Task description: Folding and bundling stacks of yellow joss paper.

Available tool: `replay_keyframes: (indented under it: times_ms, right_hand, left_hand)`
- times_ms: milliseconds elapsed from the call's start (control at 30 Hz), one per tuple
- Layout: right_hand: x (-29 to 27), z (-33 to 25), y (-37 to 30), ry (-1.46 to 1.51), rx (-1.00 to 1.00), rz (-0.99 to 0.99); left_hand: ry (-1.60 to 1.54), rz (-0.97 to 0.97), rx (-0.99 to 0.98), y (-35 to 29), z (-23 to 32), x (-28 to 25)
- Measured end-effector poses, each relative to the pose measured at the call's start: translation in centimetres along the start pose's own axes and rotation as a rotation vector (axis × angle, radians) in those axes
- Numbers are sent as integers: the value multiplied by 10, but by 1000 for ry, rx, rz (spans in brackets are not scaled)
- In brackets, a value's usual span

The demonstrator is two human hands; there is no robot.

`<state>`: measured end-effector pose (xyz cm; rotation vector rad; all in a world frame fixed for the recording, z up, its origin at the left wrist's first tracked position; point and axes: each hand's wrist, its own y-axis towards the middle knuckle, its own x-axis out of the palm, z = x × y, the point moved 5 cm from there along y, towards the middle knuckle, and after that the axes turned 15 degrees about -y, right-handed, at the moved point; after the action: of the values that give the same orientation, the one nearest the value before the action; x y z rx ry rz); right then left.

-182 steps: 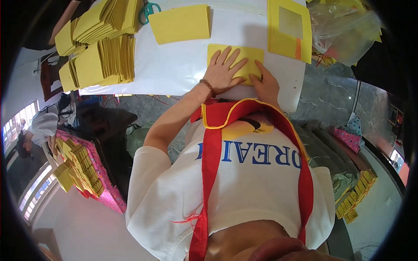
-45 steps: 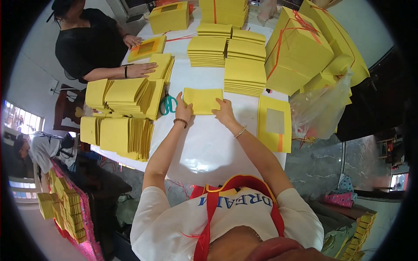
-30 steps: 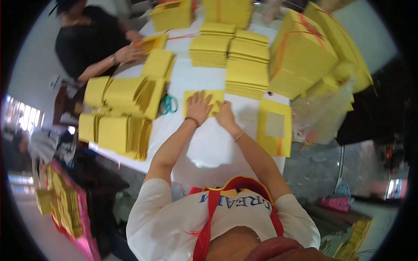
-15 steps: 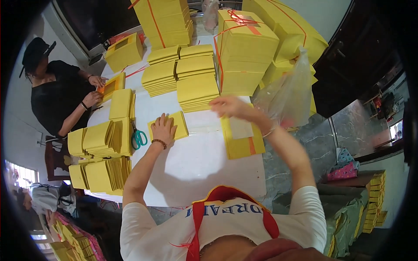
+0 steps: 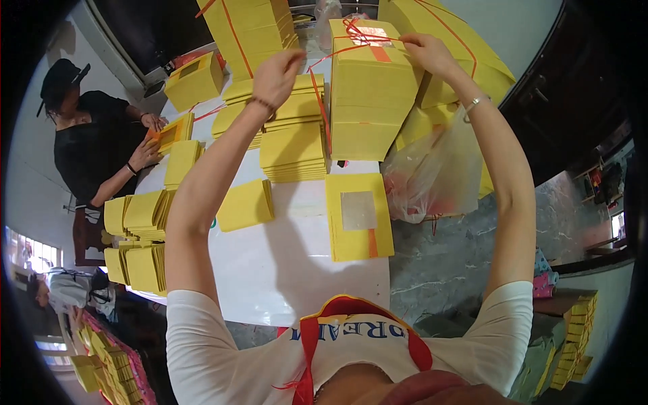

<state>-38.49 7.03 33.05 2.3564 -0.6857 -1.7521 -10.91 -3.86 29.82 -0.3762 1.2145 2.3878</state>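
Observation:
My right hand [image 5: 430, 55] pinches the end of a red string [image 5: 361, 44] on top of a tall bundle of yellow paper bags [image 5: 374, 101]. My left hand [image 5: 277, 77] is raised above the shorter bag stacks, its fingers closed together; what they hold, if anything, cannot be made out. From the bundle the string runs out to a bend near my left hand, then drops down the bundle's left side. A folded yellow bag [image 5: 244, 206] lies below my left forearm. One flat yellow bag with a clear window and an orange strip [image 5: 381, 233] lies at the table's right.
Several yellow stacks [image 5: 291, 152] stand mid-table, more [image 5: 145, 266] at the left edge. A clear plastic bag [image 5: 432, 182] hangs at the table's right side. At the left, a co-worker in black [image 5: 94, 145] handles an orange-yellow piece. The white table [image 5: 304, 283] ends before me.
Both hands have risen toward the tall bundle. My left hand has left the folded bag; my right has moved from above the flat bag and taken the red string.

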Motion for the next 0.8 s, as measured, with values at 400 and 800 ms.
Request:
replay_keyframes:
  times_ms: [400, 800]
  right_hand:
    - [53, -4, 74, -322, -202, -1]
    - [58, 15, 62, -398, -162, 126]
  left_hand:
    - [581, -481, -49, 123, -7, 121]
    - [-828, 192, -155, 193, 17, 54]
